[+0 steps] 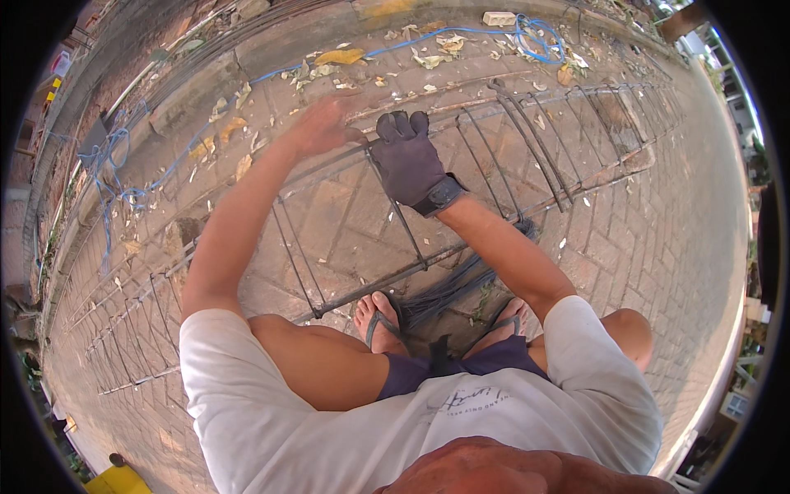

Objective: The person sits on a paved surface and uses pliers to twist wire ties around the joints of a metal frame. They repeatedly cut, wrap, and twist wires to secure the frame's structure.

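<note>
A long cage of steel reinforcing bars (354, 294) with several cross stirrups lies across the paving in front of me. My left hand (322, 128), bare and slightly blurred, is over its far long bar with thumb and forefinger apart; I see nothing held. Just to its right, my right hand (407, 160) wears a dark glove and is closed at the same far bar, where a stirrup meets it. What its fingers grip is hidden beneath the glove. A bundle of thin dark tie wire (444, 290) lies between my sandalled feet, partly under the near bar.
Loose blue cord (539, 41) runs along the far kerb and tangles again (107, 156) at the left. Dry leaves (339, 57) litter the paving there. Another barred section (136, 337) extends to the lower left. A pale block (499, 18) sits at the far edge.
</note>
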Demonstrator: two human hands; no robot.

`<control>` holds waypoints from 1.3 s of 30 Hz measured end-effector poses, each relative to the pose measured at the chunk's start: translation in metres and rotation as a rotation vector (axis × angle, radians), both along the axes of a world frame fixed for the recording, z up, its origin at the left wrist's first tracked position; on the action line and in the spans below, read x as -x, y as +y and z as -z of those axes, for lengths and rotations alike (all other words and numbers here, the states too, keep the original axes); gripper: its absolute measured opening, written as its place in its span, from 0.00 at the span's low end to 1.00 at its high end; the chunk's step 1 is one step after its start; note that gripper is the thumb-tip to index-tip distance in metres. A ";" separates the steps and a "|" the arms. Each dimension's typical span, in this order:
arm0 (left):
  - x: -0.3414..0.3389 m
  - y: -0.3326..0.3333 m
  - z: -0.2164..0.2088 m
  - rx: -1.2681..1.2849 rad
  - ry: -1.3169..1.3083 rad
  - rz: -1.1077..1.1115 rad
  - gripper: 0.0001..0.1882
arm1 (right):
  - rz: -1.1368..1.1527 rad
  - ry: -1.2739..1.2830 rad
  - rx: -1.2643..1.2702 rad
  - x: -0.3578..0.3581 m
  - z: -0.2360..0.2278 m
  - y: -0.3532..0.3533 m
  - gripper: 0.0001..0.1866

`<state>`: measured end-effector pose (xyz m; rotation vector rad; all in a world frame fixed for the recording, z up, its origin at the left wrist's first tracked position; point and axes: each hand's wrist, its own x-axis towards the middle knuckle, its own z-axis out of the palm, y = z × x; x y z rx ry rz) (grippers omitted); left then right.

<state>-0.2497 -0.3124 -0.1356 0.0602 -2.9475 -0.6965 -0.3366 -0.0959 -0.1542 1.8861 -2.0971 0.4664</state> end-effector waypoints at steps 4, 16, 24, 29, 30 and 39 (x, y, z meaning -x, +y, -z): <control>0.019 -0.003 -0.023 0.237 0.104 0.108 0.55 | 0.072 -0.015 -0.135 -0.020 -0.003 -0.011 0.12; -0.036 0.015 -0.005 -0.217 -0.058 -0.342 0.19 | 0.331 0.005 -0.143 0.149 -0.098 0.090 0.23; -0.038 0.077 0.002 -0.103 -0.061 -0.518 0.35 | 0.589 -0.188 -0.627 0.168 -0.055 0.208 0.43; -0.031 0.051 0.011 -0.182 -0.078 -0.290 0.26 | 0.603 -0.103 -0.640 0.168 -0.037 0.206 0.36; -0.031 0.041 0.012 -0.229 -0.105 -0.242 0.23 | 0.622 -0.131 -0.653 0.168 -0.036 0.205 0.34; -0.030 0.014 0.023 -0.281 -0.027 -0.026 0.18 | 0.610 -0.079 -0.587 0.172 -0.019 0.214 0.28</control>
